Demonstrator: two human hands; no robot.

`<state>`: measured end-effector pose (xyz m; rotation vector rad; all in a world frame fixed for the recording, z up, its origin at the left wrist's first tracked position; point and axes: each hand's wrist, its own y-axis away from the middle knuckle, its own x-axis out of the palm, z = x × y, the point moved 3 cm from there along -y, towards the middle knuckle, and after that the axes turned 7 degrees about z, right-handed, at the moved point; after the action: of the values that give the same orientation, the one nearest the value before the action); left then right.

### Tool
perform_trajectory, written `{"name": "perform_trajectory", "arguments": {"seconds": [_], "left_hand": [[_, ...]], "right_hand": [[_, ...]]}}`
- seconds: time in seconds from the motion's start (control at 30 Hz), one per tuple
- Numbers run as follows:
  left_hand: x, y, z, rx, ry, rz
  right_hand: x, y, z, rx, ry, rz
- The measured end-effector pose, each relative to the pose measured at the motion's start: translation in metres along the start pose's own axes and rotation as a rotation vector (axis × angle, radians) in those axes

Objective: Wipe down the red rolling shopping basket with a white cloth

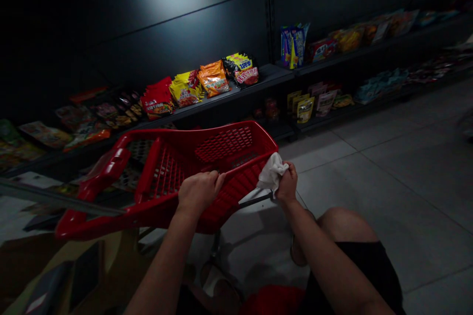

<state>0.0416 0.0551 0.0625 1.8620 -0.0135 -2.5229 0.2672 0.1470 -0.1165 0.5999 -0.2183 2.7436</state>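
Left hand (pixel 199 191) is gripping the red shopping cart (pixel 231 199) by its near rim; right hand (pixel 288 182) is clutching a white cloth (pixel 271 173), bunching leftward at the front corner.

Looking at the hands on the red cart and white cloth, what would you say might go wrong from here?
The red cart might shift if the left hand on its rim pushes hard.
Pushed toward the shelf, it could knock the snack packets.
The white cloth bunches loosely beyond the right hand, so it might slip.
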Motion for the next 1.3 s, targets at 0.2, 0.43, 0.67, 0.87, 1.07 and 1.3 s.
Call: {"name": "perform_trajectory", "arguments": {"seconds": [0.2, 0.43, 0.67, 0.87, 1.07, 1.3], "left_hand": [[0.0, 0.008, 0.003, 0.012, 0.033, -0.018], [-0.001, 0.013, 0.003, 0.041, 0.081, -0.067], [0.003, 0.015, 0.008, 0.085, 0.153, -0.121], [0.006, 0.016, 0.011, 0.149, 0.188, -0.158], [0.012, 0.023, 0.011, 0.268, 0.122, -0.22], [0.016, 0.023, 0.013, 0.309, 0.145, -0.288]], "right_hand": [[0.026, 0.0, 0.061, -0.321, 0.308, 0.146], [0.032, -0.007, 0.074, -0.723, 0.627, 0.228], [0.057, 0.02, 0.075, -0.751, 1.023, 0.436], [0.112, 0.076, 0.075, -0.854, 1.143, 0.585], [0.122, 0.085, 0.087, -0.982, 1.332, 0.758], [0.082, 0.052, 0.096, -0.998, 1.438, 1.004]]}}
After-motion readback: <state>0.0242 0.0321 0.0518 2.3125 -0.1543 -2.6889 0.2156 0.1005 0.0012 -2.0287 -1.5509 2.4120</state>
